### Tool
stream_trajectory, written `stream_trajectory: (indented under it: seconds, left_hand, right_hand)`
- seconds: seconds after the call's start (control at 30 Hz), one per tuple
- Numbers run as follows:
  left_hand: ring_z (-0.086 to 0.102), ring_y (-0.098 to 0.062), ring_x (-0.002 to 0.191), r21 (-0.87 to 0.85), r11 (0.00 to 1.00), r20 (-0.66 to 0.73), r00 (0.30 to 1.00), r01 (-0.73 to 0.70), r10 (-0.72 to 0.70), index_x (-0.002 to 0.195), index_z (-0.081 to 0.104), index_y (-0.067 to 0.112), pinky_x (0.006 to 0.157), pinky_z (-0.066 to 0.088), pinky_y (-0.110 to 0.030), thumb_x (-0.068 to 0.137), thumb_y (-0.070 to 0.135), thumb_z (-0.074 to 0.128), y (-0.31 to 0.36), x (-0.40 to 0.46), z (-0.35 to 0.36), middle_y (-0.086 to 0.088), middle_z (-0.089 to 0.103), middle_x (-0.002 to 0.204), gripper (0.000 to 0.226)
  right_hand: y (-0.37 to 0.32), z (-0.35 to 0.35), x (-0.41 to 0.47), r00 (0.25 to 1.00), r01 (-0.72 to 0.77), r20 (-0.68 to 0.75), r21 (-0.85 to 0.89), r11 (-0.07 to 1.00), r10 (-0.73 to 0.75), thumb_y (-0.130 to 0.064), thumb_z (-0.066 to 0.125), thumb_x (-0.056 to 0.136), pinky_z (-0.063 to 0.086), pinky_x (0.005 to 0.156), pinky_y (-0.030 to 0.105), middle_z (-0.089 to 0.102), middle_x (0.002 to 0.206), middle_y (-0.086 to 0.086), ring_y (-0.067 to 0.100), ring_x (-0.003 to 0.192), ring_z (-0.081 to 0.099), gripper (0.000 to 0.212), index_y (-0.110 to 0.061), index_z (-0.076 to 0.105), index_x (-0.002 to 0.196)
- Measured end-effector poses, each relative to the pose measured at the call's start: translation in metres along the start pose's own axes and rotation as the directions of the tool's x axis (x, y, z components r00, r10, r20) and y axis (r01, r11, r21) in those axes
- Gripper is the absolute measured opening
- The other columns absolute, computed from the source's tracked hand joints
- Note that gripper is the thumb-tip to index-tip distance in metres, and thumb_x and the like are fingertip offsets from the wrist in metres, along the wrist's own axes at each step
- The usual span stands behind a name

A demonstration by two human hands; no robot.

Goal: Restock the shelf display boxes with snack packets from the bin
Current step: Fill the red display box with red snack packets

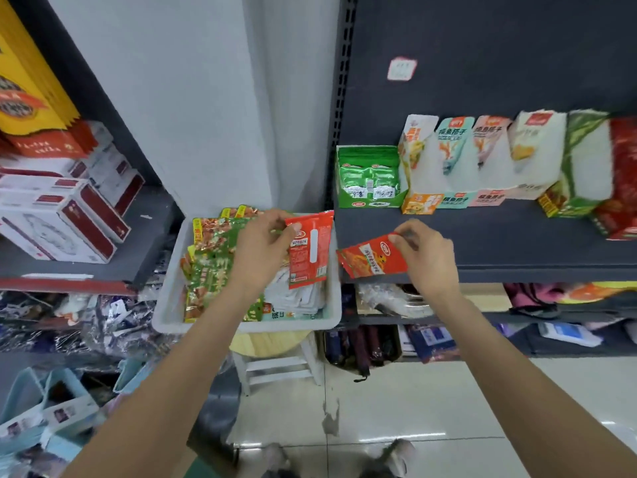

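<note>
A white bin [165,298] on a stool holds green and white snack packets [210,267]. Above the bin, my left hand [262,246] pinches a red packet [308,253] by its top edge, back side showing. To its right my right hand [427,253] pinches a second red packet [374,258], lying sideways at the front edge of the dark shelf [482,236]. On that shelf stands a row of display boxes: a green one [368,177] at the left, then orange, teal, pink and white ones [458,160], and a red one [620,181] at the far right.
A wooden-topped white stool [275,353] carries the bin. White and red boxes [62,208] fill the left shelf. Lower shelves hold bagged goods. Bags lie on the floor at the lower left, and my shoes [396,453] stand on the tiles.
</note>
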State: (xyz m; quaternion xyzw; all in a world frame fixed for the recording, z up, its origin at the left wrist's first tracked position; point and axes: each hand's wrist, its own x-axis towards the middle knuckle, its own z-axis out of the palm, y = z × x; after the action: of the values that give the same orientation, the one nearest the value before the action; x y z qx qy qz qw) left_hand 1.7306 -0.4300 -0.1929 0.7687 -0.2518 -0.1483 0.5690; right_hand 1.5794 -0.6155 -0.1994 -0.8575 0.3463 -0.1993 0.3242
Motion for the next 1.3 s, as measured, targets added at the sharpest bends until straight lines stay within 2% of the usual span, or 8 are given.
stream_trajectory:
  seconds: [0.27, 0.47, 0.63, 0.7, 0.8, 0.93, 1.13, 1.3]
  left_hand:
    - [0.067, -0.024, 0.081, 0.025, 0.995, 0.054, 0.994, -0.092, 0.091, 0.076, 0.056, 0.035, 0.077, 0.055, -0.05, 0.088, 0.015, 0.063, 0.079, 0.009, 0.164, -0.002, 0.067, 0.082, 0.025]
    - [0.065, -0.021, 0.082, 0.085, 0.976, 0.122, 0.975, -0.199, 0.188, 0.083, 0.058, 0.02, 0.077, 0.055, -0.046, 0.087, 0.011, 0.063, 0.136, 0.024, 0.279, 0.006, 0.062, 0.083, 0.011]
    - [0.063, -0.015, 0.086, 0.118, 0.953, 0.174, 0.951, -0.279, 0.257, 0.085, 0.055, 0.014, 0.077, 0.053, -0.033, 0.089, 0.012, 0.061, 0.175, 0.045, 0.356, -0.001, 0.065, 0.092, 0.008]
    - [0.063, -0.01, 0.084, 0.103, 0.949, 0.19, 0.942, -0.297, 0.275, 0.087, 0.055, 0.015, 0.073, 0.053, -0.024, 0.09, 0.012, 0.06, 0.185, 0.058, 0.382, 0.003, 0.063, 0.093, 0.006]
    - [0.059, 0.001, 0.078, 0.079, 0.946, 0.186, 0.937, -0.314, 0.295, 0.09, 0.059, 0.01, 0.065, 0.047, -0.008, 0.09, 0.011, 0.06, 0.197, 0.081, 0.418, 0.004, 0.063, 0.093, 0.001]
    - [0.063, -0.006, 0.083, 0.037, 0.952, 0.177, 0.939, -0.305, 0.294, 0.095, 0.063, 0.007, 0.072, 0.055, -0.023, 0.09, 0.012, 0.061, 0.209, 0.11, 0.459, 0.001, 0.067, 0.096, 0.008]
    - [0.061, -0.005, 0.081, 0.061, 0.95, 0.164, 0.942, -0.305, 0.292, 0.092, 0.058, 0.015, 0.065, 0.049, -0.014, 0.091, 0.017, 0.06, 0.23, 0.136, 0.503, 0.002, 0.065, 0.098, 0.003]
    - [0.065, -0.01, 0.084, 0.045, 0.957, 0.165, 0.947, -0.285, 0.275, 0.091, 0.057, 0.016, 0.068, 0.056, -0.028, 0.091, 0.016, 0.06, 0.237, 0.138, 0.523, -0.001, 0.065, 0.1, 0.003]
  right_hand:
    - [0.103, -0.145, 0.03, 0.995, 0.024, -0.101, 0.011, 1.0, -0.022, -0.024, 0.058, 0.093, 0.042, 0.056, 0.026, 0.071, 0.087, 0.007, 0.016, 0.073, 0.062, 0.013, -0.011, 0.06, 0.092]
    - [0.176, -0.236, 0.044, 0.976, 0.023, -0.217, -0.019, 1.0, -0.026, -0.024, 0.057, 0.094, 0.034, 0.045, 0.018, 0.055, 0.061, -0.012, 0.001, 0.051, 0.048, 0.013, -0.012, 0.062, 0.093]
    - [0.222, -0.288, 0.071, 0.951, 0.018, -0.308, 0.015, 1.0, -0.012, -0.017, 0.058, 0.093, 0.051, 0.061, 0.044, 0.068, 0.073, 0.005, 0.023, 0.07, 0.064, 0.008, -0.013, 0.063, 0.088]
    - [0.236, -0.304, 0.087, 0.943, 0.028, -0.332, 0.005, 1.0, -0.025, -0.014, 0.058, 0.093, 0.051, 0.066, 0.037, 0.068, 0.075, 0.001, 0.021, 0.073, 0.064, 0.008, -0.011, 0.064, 0.089]
    - [0.255, -0.326, 0.117, 0.923, 0.051, -0.381, -0.004, 0.999, -0.048, -0.01, 0.057, 0.092, 0.037, 0.056, 0.01, 0.058, 0.069, -0.013, 0.003, 0.064, 0.055, 0.008, -0.012, 0.063, 0.088]
    - [0.275, -0.351, 0.155, 0.911, 0.1, -0.401, -0.013, 0.995, -0.097, -0.009, 0.054, 0.094, 0.036, 0.055, 0.012, 0.06, 0.072, -0.006, 0.006, 0.062, 0.052, 0.01, -0.012, 0.063, 0.089]
    - [0.3, -0.389, 0.197, 0.886, 0.144, -0.442, -0.028, 0.989, -0.141, -0.01, 0.052, 0.095, 0.036, 0.058, 0.008, 0.061, 0.078, -0.007, -0.003, 0.067, 0.054, 0.012, -0.013, 0.064, 0.092]
    - [0.328, -0.406, 0.212, 0.914, 0.214, -0.314, -0.162, 0.963, -0.256, -0.006, 0.055, 0.093, 0.04, 0.062, 0.011, 0.065, 0.083, 0.001, 0.008, 0.068, 0.058, 0.01, -0.007, 0.065, 0.091]
